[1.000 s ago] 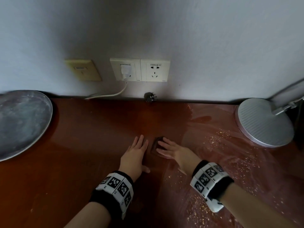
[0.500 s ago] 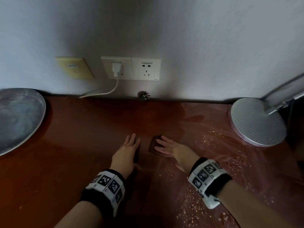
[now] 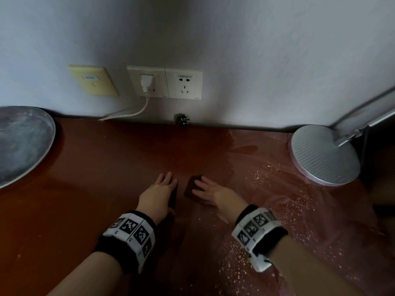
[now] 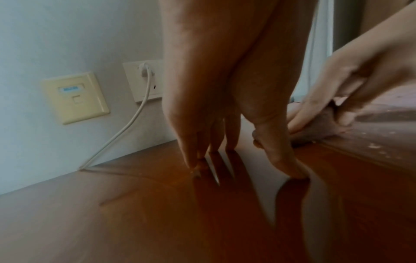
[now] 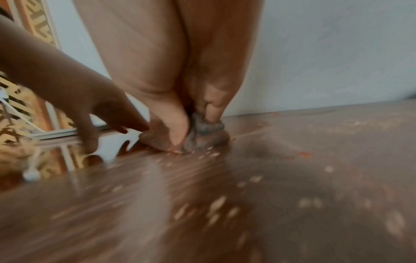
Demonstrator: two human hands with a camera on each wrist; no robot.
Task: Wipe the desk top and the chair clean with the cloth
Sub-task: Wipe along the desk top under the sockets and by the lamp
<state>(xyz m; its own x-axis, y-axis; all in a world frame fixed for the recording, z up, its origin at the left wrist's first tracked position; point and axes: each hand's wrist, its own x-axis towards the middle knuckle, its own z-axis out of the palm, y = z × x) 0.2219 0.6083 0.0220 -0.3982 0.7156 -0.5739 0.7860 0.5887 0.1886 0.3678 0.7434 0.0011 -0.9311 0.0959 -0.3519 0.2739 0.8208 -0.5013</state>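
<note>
The person's right hand (image 3: 210,192) presses a small, dark brown wad of cloth (image 3: 190,189) onto the glossy reddish-brown wooden bench (image 3: 89,189), about midway along it and nearer the front edge than the wall. In the right wrist view the thumb and fingers curl round the bunched cloth (image 5: 203,137) and pin it to the surface. The left hand (image 3: 157,194) lies just beside it on the bare wood, fingers straight and held close together, fingertips (image 4: 198,163) touching the top and holding nothing; it looks like a brace.

Compared with a second ago, both hands and the cloth sit a little further toward the left end of the bench, so the wipe is travelling that way, out of the mess and onto clean wood. Pale crumbs (image 3: 263,174) and a dull, cloudy smear (image 3: 320,210) cover the right half of the bench, up to the round silver ribbed lamp base (image 3: 324,154) at the back right corner. The left half shines, as far as the round grey metal tray (image 3: 23,144) at the left end.

I judge the bench to be only partly done: most of the crumbs lie behind the cloth, to its right, and need more passes. No chair is in sight, so that part looks not yet started.
</note>
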